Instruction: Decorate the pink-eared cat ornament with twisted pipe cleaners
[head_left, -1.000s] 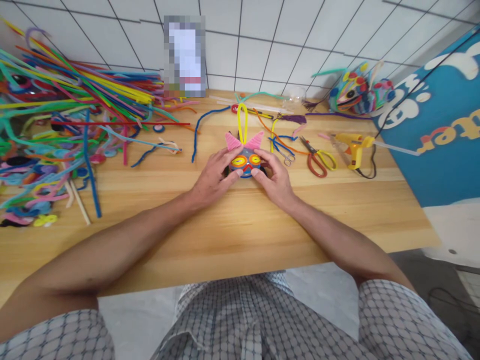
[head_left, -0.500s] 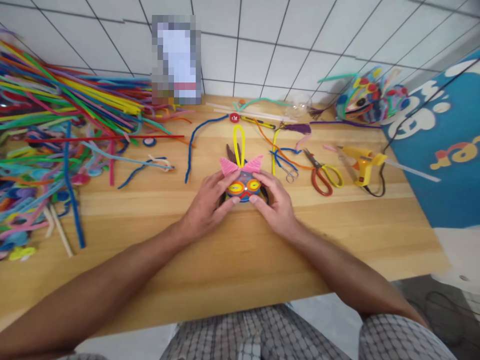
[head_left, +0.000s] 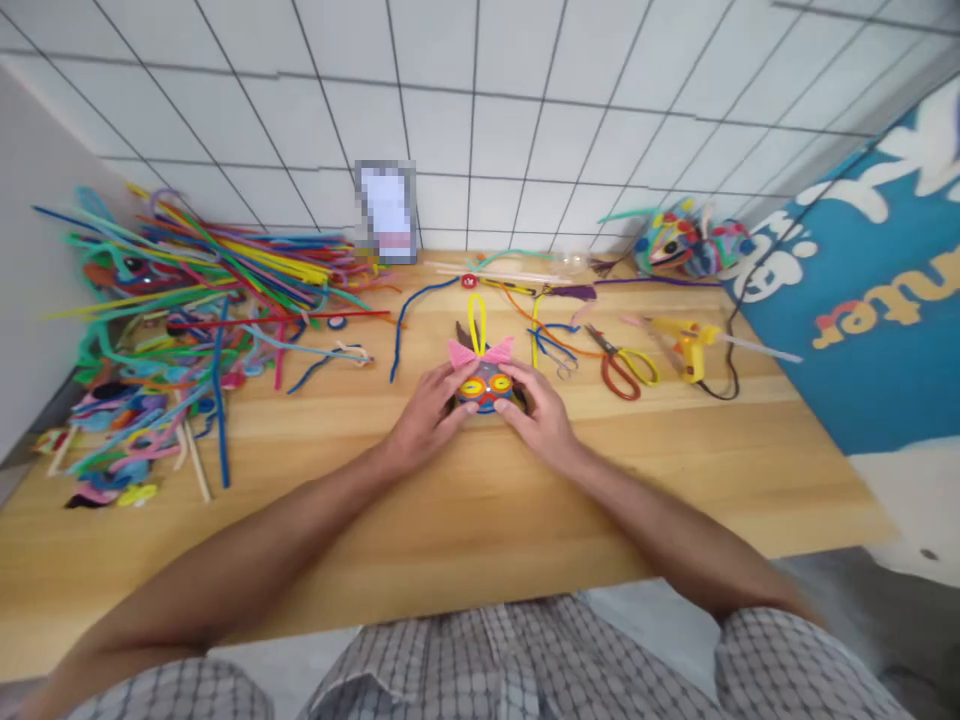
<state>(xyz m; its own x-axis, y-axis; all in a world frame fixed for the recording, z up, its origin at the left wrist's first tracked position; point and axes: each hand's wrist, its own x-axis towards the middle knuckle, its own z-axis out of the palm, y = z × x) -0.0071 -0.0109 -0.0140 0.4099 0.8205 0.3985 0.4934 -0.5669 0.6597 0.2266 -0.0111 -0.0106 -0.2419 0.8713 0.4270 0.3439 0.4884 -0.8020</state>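
With left hand (head_left: pixel 426 412) and right hand (head_left: pixel 541 410), clasps a blue figure (head_left: pixel 486 388) from both sides, pinching it between thumbs (head_left: pixel 459 413) below and fingers (head_left: pixel 459 376) above. Holds it near the wooden table's (head_left: pixel 487 520) middle, left of the large scissors (head_left: pixel 616 352), with pink ears (head_left: pixel 498 351) toward the wall (head_left: pixel 510 140).

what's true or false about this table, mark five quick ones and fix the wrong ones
1. The left hand and right hand both hold the toy. True.
2. The toy's ears are green. False: they are pink.
3. A yellow loop stands up between the ears. True.
4. The big scissors are in the right hand. False: they lie on the table.
5. The glue gun is yellow. True.
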